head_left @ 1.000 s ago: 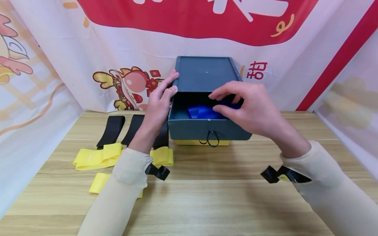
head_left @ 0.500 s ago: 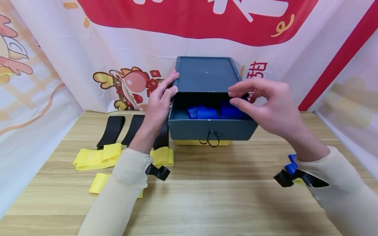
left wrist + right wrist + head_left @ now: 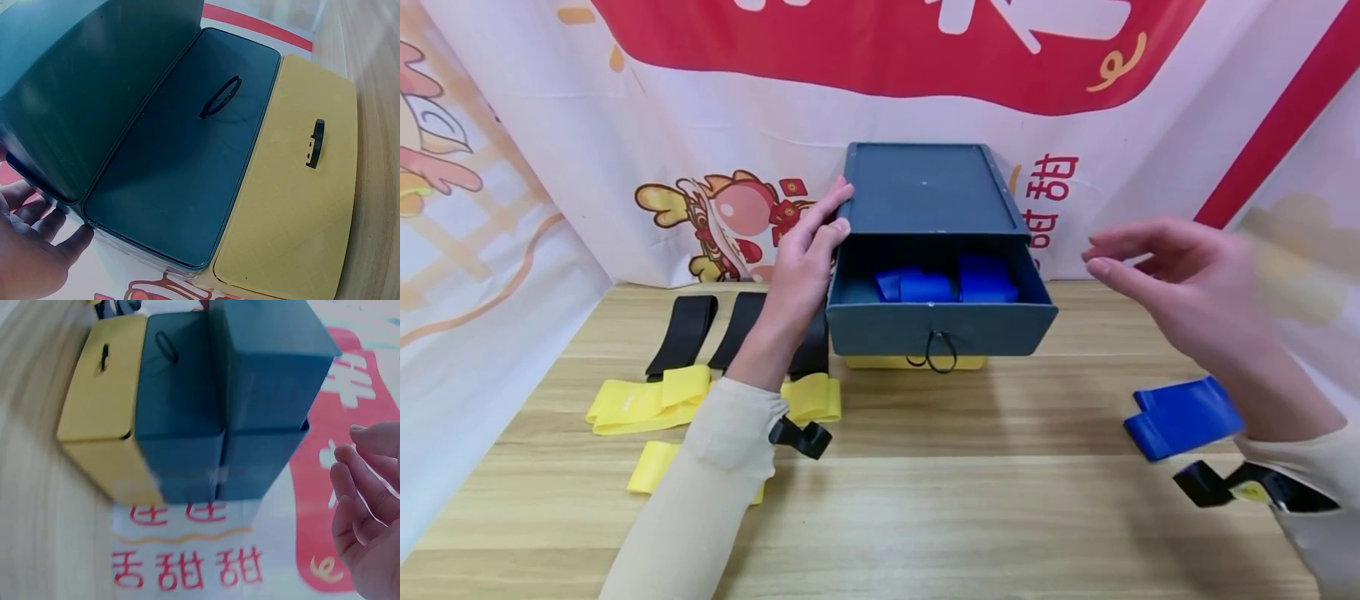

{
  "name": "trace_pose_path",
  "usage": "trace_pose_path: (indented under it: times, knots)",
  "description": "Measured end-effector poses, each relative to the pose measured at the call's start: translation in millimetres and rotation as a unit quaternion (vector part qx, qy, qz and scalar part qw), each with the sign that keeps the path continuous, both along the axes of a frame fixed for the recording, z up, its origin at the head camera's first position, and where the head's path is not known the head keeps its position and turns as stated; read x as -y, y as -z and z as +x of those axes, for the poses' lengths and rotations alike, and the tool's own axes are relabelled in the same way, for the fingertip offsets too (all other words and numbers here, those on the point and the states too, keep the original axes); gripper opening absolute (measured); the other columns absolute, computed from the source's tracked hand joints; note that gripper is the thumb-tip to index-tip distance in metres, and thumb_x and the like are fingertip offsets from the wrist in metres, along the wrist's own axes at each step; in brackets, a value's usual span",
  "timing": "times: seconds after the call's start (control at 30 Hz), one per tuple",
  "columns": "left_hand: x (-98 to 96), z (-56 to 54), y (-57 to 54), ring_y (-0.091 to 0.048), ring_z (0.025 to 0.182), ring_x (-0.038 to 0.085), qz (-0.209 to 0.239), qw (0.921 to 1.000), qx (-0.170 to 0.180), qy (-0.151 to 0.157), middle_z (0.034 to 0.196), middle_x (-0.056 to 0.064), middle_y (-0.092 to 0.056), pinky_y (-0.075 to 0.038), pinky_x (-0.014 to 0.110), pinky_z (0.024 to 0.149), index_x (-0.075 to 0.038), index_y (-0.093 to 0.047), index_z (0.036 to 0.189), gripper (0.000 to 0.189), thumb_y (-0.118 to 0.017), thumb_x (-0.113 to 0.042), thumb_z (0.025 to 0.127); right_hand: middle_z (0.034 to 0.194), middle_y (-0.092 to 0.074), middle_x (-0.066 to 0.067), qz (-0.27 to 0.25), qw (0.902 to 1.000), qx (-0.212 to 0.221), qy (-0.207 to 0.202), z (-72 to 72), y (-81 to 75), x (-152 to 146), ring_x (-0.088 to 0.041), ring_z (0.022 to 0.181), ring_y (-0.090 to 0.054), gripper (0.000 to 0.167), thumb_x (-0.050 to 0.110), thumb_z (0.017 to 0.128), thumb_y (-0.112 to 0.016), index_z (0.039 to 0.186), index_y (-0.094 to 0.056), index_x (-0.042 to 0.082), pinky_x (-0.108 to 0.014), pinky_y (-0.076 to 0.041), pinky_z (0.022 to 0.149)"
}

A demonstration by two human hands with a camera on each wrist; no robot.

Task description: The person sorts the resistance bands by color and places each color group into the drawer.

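A small drawer chest point(image 3: 925, 187) stands against the back cloth. Its teal top drawer point(image 3: 880, 331) is pulled out, with a blue folded band point(image 3: 988, 279) at the right inside and more blue band material point(image 3: 917, 287) left of it. My left hand point(image 3: 801, 267) rests against the chest's left side; in the left wrist view its fingers point(image 3: 76, 244) touch the edge beside the drawers. To the right of the chest, my right hand point(image 3: 1195, 292) hovers in the air, fingers loosely bent and holding nothing. Below it a blue folded band point(image 3: 1187, 417) lies on the table.
Under the open drawer are a teal middle drawer point(image 3: 169, 162) and a yellow bottom drawer point(image 3: 290, 206), both pushed in, with black loop pulls. Left on the table point(image 3: 910, 517) lie several yellow folded bands point(image 3: 651, 404) and black folded bands point(image 3: 683, 333), partly behind my left arm.
My right hand has moved from over the drawer out to the right, uncovering the blue bands inside. The blue band on the table has come into sight. My left hand has stayed put.
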State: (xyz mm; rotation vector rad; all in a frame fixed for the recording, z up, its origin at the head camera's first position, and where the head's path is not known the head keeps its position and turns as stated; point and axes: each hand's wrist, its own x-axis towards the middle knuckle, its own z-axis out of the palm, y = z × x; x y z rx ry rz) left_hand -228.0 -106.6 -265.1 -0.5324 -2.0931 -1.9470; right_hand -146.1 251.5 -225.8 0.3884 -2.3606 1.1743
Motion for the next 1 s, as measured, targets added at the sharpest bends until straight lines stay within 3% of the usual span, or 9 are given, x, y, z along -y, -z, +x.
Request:
trace_pose_path:
  times: [0.2, 0.6, 0.73, 1.0]
  knots:
    - [0.4, 0.2, -1.1, -0.032, 0.160, 0.004, 0.002, 1.0000, -0.003, 0.000, 0.171, -0.011, -0.039, -0.031, 0.033, 0.132, -0.019, -0.051, 0.159, 0.047, -0.047, -0.026, 0.113, 0.112, -0.077, 0.019, -0.020, 0.9989, 0.039, 0.017, 0.6, 17.6, -36, 0.001, 0.094, -0.073, 0.031, 0.005, 0.097, -0.074, 0.128, -0.075, 0.009, -0.007, -0.055, 0.078]
    - [0.7, 3.0, -7.3, -0.031, 0.160, 0.004, -0.003, 1.0000, 0.002, -0.002, 0.172, -0.012, -0.037, -0.031, 0.034, 0.132, -0.019, -0.050, 0.160, 0.048, -0.047, -0.027, 0.113, 0.105, -0.073, 0.031, -0.030, 0.9887, 0.117, 0.089, 6.3, 63.1, -114, 0.010, 0.091, -0.069, 0.031, 0.013, 0.101, -0.072, 0.132, -0.071, 0.012, -0.001, -0.050, 0.078]
    - [0.6, 2.4, -7.6, -0.032, 0.160, 0.004, -0.003, 1.0000, -0.001, -0.006, 0.172, -0.010, -0.038, -0.032, 0.033, 0.131, -0.018, -0.051, 0.159, 0.047, -0.047, -0.026, 0.113, 0.101, -0.073, 0.034, -0.061, 0.9831, 0.146, 0.093, 5.5, 81.2, -141, 0.013, 0.088, -0.070, 0.031, 0.010, 0.102, -0.070, 0.131, -0.072, 0.018, 0.000, -0.049, 0.078]
    - [1.8, 1.4, -5.9, -0.033, 0.160, 0.004, 0.002, 1.0000, -0.004, -0.006, 0.172, -0.008, -0.039, -0.033, 0.034, 0.131, -0.017, -0.051, 0.159, 0.047, -0.046, -0.025, 0.113, 0.102, -0.076, 0.032, -0.120, 0.9732, 0.189, 0.053, 3.9, 121.2, -192, 0.014, 0.088, -0.072, 0.031, 0.004, 0.104, -0.065, 0.123, -0.075, 0.026, -0.009, -0.052, 0.069]
